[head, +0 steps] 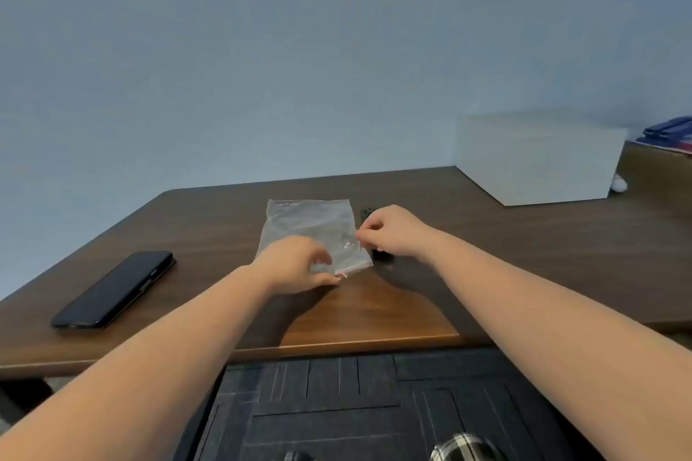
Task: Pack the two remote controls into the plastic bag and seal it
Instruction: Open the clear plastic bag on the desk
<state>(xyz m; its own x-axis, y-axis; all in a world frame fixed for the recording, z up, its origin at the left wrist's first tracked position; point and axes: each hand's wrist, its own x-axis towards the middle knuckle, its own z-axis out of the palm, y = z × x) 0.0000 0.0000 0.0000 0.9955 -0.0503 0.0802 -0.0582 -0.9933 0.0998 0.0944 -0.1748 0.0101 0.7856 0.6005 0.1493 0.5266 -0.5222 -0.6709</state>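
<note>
Right now the plastic bag (307, 226) lies flat on the brown table (374, 314), a little past the middle of the near edge, with its zip strip turned toward the person so the mouth can be worked without turning it round. It looks empty, clear enough that the wood grain shows through. The left hand (296, 268) rests on the near left part of the bag, fingers curled and thumb pressed down at the strip, seemingly to pin one layer in place. The right hand (389, 230) is at the bag's right edge, thumb and forefinger pressed together on the film in a pinch, the other fingers folded; I judge this to be the start of pulling the mouth open. A dark remote control (367, 213) peeks out just beyond the right hand, beside the bag's far right corner, and another dark piece (382, 257) shows under the same wrist; whether that is the second remote or the other end of the first I cannot tell, since the hand covers the middle. Either way they sit just beside the bag, handy for sliding in once it gapes. Further out, a black phone (114, 290) lies well apart on the left, and a white box (539, 157) stands at the far right corner.
</note>
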